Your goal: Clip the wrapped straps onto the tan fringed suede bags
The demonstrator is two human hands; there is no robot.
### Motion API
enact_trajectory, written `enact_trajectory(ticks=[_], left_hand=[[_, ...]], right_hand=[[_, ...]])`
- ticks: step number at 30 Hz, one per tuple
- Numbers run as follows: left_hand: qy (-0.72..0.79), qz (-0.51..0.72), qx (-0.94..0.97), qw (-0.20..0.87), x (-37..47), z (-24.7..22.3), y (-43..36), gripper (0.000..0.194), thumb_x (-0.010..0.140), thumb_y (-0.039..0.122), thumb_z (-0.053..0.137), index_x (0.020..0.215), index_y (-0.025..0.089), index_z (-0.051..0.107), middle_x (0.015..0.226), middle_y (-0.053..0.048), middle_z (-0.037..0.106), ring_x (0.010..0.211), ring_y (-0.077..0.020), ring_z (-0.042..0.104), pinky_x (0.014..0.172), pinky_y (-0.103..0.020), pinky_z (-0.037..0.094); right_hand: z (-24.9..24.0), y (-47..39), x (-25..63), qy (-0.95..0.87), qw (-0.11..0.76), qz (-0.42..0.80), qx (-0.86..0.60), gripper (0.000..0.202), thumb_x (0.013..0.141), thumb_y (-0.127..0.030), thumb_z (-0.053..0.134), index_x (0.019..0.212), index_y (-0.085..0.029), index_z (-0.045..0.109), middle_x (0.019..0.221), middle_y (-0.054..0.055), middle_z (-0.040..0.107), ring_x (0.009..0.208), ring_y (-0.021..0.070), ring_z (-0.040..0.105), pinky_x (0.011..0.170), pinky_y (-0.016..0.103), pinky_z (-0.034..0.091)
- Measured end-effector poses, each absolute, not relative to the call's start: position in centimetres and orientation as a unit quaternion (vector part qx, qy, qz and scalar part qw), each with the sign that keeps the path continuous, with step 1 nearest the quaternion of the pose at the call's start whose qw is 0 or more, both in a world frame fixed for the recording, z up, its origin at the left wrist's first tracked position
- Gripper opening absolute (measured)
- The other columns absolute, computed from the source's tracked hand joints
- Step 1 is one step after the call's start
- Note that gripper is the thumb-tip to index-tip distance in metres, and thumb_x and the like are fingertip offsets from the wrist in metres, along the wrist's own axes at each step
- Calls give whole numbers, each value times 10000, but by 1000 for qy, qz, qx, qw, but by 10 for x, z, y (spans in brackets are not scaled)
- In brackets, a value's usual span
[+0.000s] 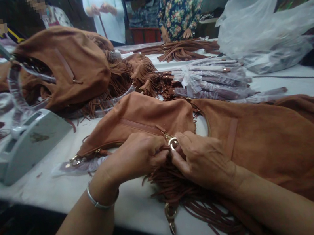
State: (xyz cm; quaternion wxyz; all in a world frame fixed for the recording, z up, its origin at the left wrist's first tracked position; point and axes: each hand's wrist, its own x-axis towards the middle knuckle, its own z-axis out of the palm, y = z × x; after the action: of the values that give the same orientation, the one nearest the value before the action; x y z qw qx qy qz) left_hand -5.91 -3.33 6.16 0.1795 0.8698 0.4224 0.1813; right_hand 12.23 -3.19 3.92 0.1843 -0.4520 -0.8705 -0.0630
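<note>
My left hand (137, 155), a silver bangle on its wrist, is closed in a pinch on a thin brown leather strap. Facing it, my right hand (201, 156) grips a round gold clasp (173, 143) between thumb and fingers. The two hands almost meet at this clasp. Just behind them lies a brown suede handbag (147, 113) with a zip pocket. Brown fringe (174, 183) hangs under the hands, and a gold snap hook (171, 215) rests below it near the table edge. Another brown suede bag (282, 144) spreads out to the right, partly under my right forearm.
A grey tape dispenser (29, 145) stands at left. Behind it sits a larger fringed bag (73, 65). Plastic-wrapped straps (213, 78) are heaped at centre back, near a clear plastic bag (261, 23). Across the white table (52, 195), several people stand, one in a floral top (180, 5).
</note>
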Motion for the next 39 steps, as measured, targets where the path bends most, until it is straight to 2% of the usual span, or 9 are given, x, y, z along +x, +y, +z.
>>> enact_trajectory(ticks=[9,22,25,30,35,39], left_hand=[[450,122,883,43,-51,60,-38,166,816,192,472,655,160,498,604,7,535,535,-101,416,518,-260,230],[475,136,868,54,-44,55,-39,174,854,222,420,724,161,518,613,-4,539,547,-119,459,513,-264,236],[492,174,847,106,-45,54,-38,184,847,219,435,692,157,511,608,6,525,559,-109,456,533,-252,264],[488,238,789,288,-48,53,-32,233,815,211,470,594,139,472,544,38,440,510,-70,384,486,-212,261],[454,279,709,462,-51,44,-23,223,772,291,536,645,109,550,570,27,454,532,-73,380,494,-204,289],[421,273,636,587,-55,39,-20,233,718,323,610,666,99,574,569,22,480,533,-75,394,507,-205,293]], right_hand=[[37,-32,124,-869,208,-74,-444,199,834,-309,438,808,-154,560,742,48,580,605,146,474,537,278,239],[37,-34,124,-867,180,-164,-434,286,850,-302,404,958,-106,583,727,80,588,623,180,504,543,309,231],[37,-34,125,-871,183,-173,-422,322,848,-299,409,1018,-83,577,739,84,590,633,186,512,551,308,250],[38,-31,129,-895,180,-136,-384,273,823,-268,429,976,-97,576,734,74,577,627,181,509,540,300,270],[41,-19,138,-936,155,-5,-317,183,803,-251,460,902,-123,544,818,64,589,634,132,507,538,250,304],[47,-12,147,-945,150,128,-261,65,783,-215,490,789,-153,510,771,14,591,591,84,489,548,208,321]])
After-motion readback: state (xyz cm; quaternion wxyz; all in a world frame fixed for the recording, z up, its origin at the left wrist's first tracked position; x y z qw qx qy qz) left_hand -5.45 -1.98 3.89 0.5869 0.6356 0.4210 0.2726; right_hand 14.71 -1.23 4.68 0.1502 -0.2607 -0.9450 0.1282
